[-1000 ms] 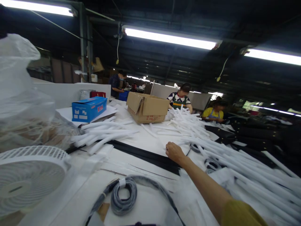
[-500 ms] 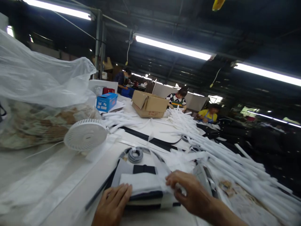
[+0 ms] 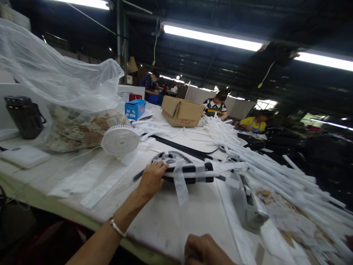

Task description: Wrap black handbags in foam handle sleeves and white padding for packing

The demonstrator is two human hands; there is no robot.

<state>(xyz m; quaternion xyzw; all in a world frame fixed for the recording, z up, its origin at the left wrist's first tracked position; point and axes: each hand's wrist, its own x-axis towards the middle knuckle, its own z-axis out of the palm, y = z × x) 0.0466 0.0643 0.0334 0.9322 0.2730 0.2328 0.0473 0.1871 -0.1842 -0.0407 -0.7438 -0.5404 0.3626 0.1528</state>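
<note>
My left hand grips the left end of a flat black bundle on the table, with its fingers over the top. White foam strips lie along the bundle. A translucent strip comes over its front side and runs down towards me, faint in its lower part. At the bottom edge my right hand is closed in a fist, apart from the bundle, at the lower end of this strip. Grey coiled cord lies just behind the bundle. To the right stands a grey tape dispenser.
A white fan, a clear bag of scraps and a dark flask stand on the left. Behind are a cardboard box and a blue box. Long white tubes are heaped rightward. Co-workers sit farther back.
The bundle has been tilted up, with its strapped edge facing me. My right hand has moved down towards me, drawing the translucent strip. My left hand has moved forward; the view has shifted.
</note>
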